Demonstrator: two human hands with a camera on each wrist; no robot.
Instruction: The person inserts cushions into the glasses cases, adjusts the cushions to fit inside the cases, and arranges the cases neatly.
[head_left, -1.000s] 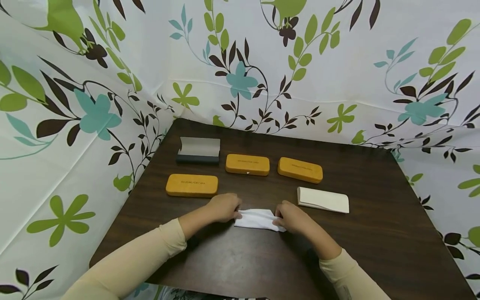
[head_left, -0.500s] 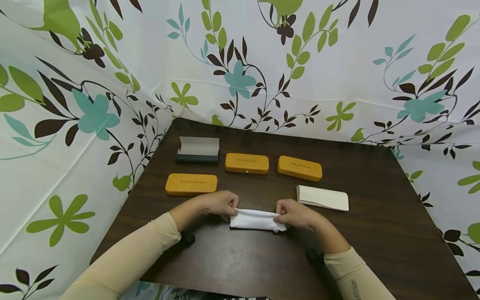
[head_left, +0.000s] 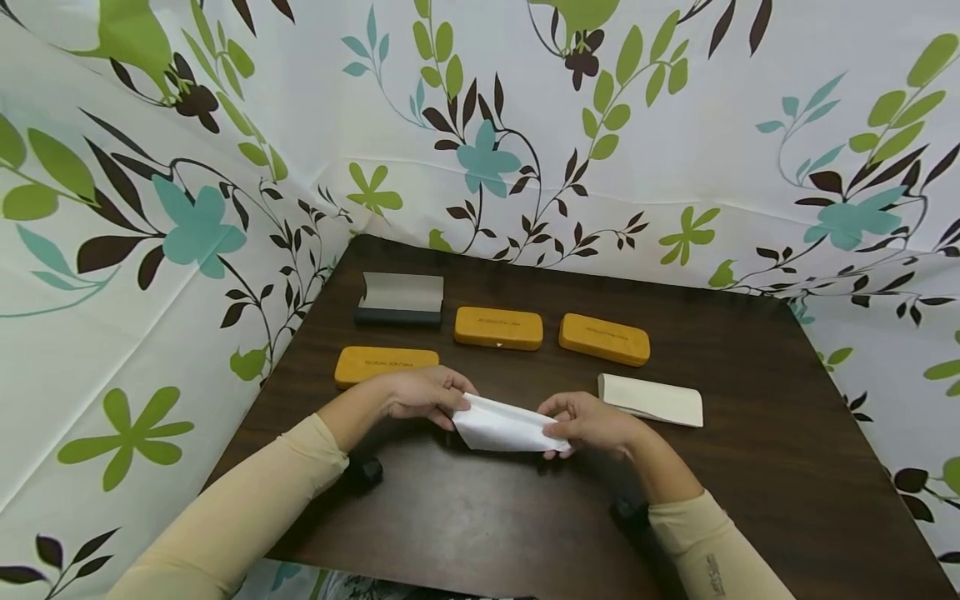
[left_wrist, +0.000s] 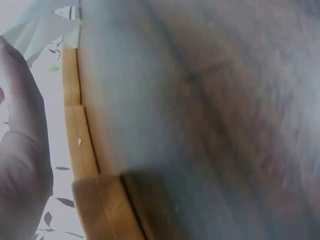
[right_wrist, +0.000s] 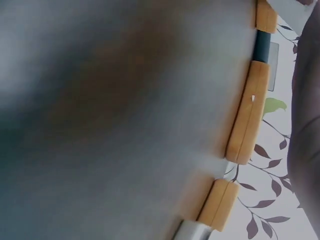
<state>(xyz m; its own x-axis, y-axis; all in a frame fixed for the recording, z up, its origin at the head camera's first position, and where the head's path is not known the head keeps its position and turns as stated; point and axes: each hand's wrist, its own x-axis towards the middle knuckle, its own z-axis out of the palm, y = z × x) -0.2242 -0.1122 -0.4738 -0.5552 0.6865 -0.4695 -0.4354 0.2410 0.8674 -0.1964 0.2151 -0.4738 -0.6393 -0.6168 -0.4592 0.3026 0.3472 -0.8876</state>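
Note:
A folded white cloth [head_left: 504, 427] is stretched between the two hands over the near part of the dark table [head_left: 480, 517]. The left hand [head_left: 426, 395] pinches its left end, thumb on top. Its right end is pinched by the right hand [head_left: 592, 423], which sits a little lower, so the cloth slopes down to the right. In the left wrist view, part of the cloth [left_wrist: 42, 30] shows beyond the thumb at the top left. The right wrist view catches only a corner of the cloth [right_wrist: 295, 15] beside the dark right hand [right_wrist: 307, 115].
Behind the left hand lies a yellow eyeglass case [head_left: 382, 365]. Further back are a second yellow case [head_left: 498, 327], a third yellow case [head_left: 604, 339] and an open dark case [head_left: 399, 317] with a grey lid. A folded cream item [head_left: 651, 400] lies right of the hands.
Both hands have lifted the cloth up from the table. The left hand has risen and moved away from the body, so the cloth now tilts. The cases stay in place.

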